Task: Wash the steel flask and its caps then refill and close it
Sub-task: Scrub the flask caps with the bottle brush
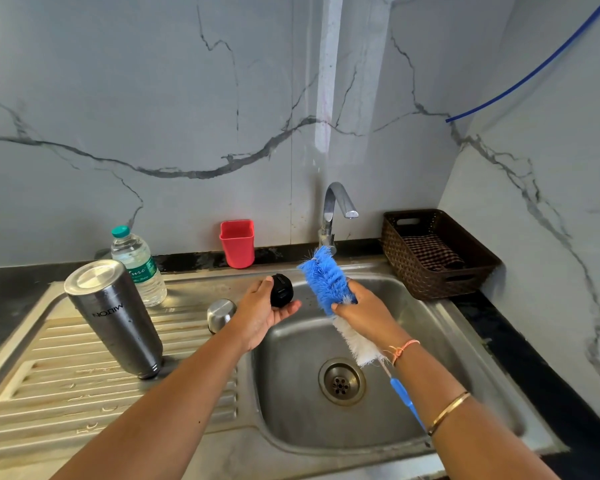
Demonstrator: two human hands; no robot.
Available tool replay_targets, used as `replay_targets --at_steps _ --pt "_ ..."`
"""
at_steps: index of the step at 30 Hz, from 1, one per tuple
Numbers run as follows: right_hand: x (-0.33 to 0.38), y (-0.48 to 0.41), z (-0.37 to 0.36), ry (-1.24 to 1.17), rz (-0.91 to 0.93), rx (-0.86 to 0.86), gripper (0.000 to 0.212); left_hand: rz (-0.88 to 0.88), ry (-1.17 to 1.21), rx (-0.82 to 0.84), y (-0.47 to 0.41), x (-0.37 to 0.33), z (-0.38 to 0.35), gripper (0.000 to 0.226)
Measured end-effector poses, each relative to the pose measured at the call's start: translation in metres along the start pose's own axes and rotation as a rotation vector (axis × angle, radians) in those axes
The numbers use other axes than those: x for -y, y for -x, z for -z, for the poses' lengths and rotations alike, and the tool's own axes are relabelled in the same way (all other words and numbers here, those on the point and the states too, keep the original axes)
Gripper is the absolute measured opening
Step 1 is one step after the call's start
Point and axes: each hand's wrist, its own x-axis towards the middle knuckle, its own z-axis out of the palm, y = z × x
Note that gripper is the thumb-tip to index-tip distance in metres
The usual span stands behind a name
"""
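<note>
Black plastic cap [281,291] cradled in left grip [264,315], thumb curled against its left edge, fingers cupped beneath. Held over the left side of the sink [430,327], close beside the blue bristles. Probably light, stiff and hard, with raised detail on top, a likely trap for dirt. Likely slick once soapy, so better pinched across the rim than balanced on a flat palm.

Right grip [364,315] closed around brush [324,278], fingers wrapped at the join of blue and white bristles, wire and blue handle running back under the wrist. Soft, springy bristles on a bendy wire, by the look of it. Taken this far up for control of the head, at the cost of a squashy hold. Blue head pointing up and away toward the tap [336,206], just beside the cap yet not clearly touching.

Steel flask [113,317] standing mouth-down on the ribbed drainboard [49,386], well apart from both grips, off to the left. Judged heaviest of the lot: rigid, smooth, slippery when wet. Best taken round the middle of the body with a full wrap. Small steel cap [220,315] dome-up on the drainboard, just beside the left wrist. Probably light and hard, liable to skid or roll. No water visible at the spout.
</note>
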Motion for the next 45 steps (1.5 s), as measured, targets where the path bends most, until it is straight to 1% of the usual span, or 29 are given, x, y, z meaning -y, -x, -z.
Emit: replay_targets --at_steps 2,6,7,9,10,11,12,15,16,17,19,20,21,23,26,30,33,36,38,39,41,42,43,44,45 --pt "-0.001 0.0 0.002 0.001 -0.005 0.001 0.035 -0.019 -0.018 -0.027 -0.001 0.0 0.0 0.024" --pt "-0.003 -0.001 0.002 -0.002 -0.017 -0.011 0.033 0.016 -0.041 -0.019 0.001 -0.003 -0.002 0.016" --pt "-0.004 -0.001 0.002 -0.001 -0.018 -0.012 0.032 0.016 -0.072 -0.008 0.002 -0.004 -0.003 0.019" --pt "-0.004 -0.001 0.002 -0.002 -0.021 -0.009 0.032 -0.021 -0.226 0.018 0.002 -0.004 -0.002 0.04" --pt "-0.005 -0.001 0.002 -0.004 -0.023 -0.009 0.032 -0.057 -0.308 0.026 0.001 -0.004 -0.002 0.049" --pt "-0.005 -0.001 0.003 -0.004 -0.022 -0.013 0.032 -0.104 -0.364 0.025 0.003 -0.006 -0.003 0.051" --pt "-0.006 0.0 0.004 -0.004 -0.02 -0.021 0.033 -0.172 -0.397 0.016 0.006 -0.009 -0.006 0.051" --pt "-0.007 0.001 0.009 -0.037 -0.021 -0.051 0.037 -0.483 -0.441 -0.047 0.012 -0.019 -0.016 0.046" --pt "-0.007 0.001 0.01 -0.05 -0.027 -0.061 0.038 -0.552 -0.484 -0.076 0.01 -0.021 -0.016 0.044" --pt "-0.008 0.0 0.01 -0.055 -0.031 -0.065 0.039 -0.566 -0.586 -0.097 0.009 -0.023 -0.017 0.044" --pt "-0.009 -0.001 0.01 -0.041 -0.027 -0.055 0.035 -0.473 -0.954 -0.119 0.004 -0.017 -0.015 0.049" --pt "-0.01 -0.001 0.009 -0.033 -0.02 -0.05 0.033 -0.464 -1.11 -0.13 0.001 -0.01 -0.011 0.051" --pt "-0.01 -0.002 0.008 -0.029 -0.016 -0.046 0.032 -0.503 -1.185 -0.146 0.0 -0.003 -0.009 0.054" --pt "-0.01 -0.003 0.008 -0.029 -0.022 -0.042 0.033 -0.562 -1.175 -0.148 0.0 0.001 -0.011 0.06" --pt "-0.011 -0.004 0.008 -0.006 -0.038 -0.049 0.036 -0.545 -1.219 -0.082 -0.007 0.005 -0.009 0.063" --pt "-0.011 -0.006 0.01 0.0 -0.034 -0.064 0.04 -0.523 -1.221 -0.146 -0.01 0.01 -0.004 0.061" --pt "-0.012 -0.008 0.01 0.023 -0.051 -0.059 0.039 -0.502 -1.253 -0.156 -0.008 0.013 -0.005 0.058" --pt "-0.012 -0.008 0.01 0.037 -0.059 -0.051 0.037 -0.547 -1.256 -0.164 -0.009 0.013 -0.006 0.056" --pt "-0.012 -0.008 0.011 0.042 -0.071 -0.042 0.036 -0.503 -1.29 -0.147 -0.007 0.012 -0.01 0.055" --pt "-0.013 -0.007 0.011 0.048 -0.075 -0.039 0.037 -0.543 -1.282 -0.16 -0.006 0.011 -0.012 0.055" --pt "-0.014 -0.007 0.012 0.045 -0.075 -0.049 0.039 -0.835 -1.164 -0.243 -0.007 0.01 -0.017 0.056" --pt "-0.014 -0.007 0.013 0.038 -0.078 -0.051 0.039 -0.896 -1.156 -0.233 -0.01 0.011 -0.017 0.057" --pt "-0.014 -0.007 0.013 0.031 -0.082 -0.049 0.038 -0.847 -1.246 -0.15 -0.014 0.011 -0.013 0.057" --pt "-0.015 -0.007 0.013 0.025 -0.089 -0.044 0.036 -0.661 -1.408 -0.03 -0.017 0.014 -0.01 0.057" --pt "-0.016 -0.006 0.013 0.022 -0.098 -0.04 0.033 -0.371 -1.586 0.07 -0.019 0.02 -0.003 0.057"
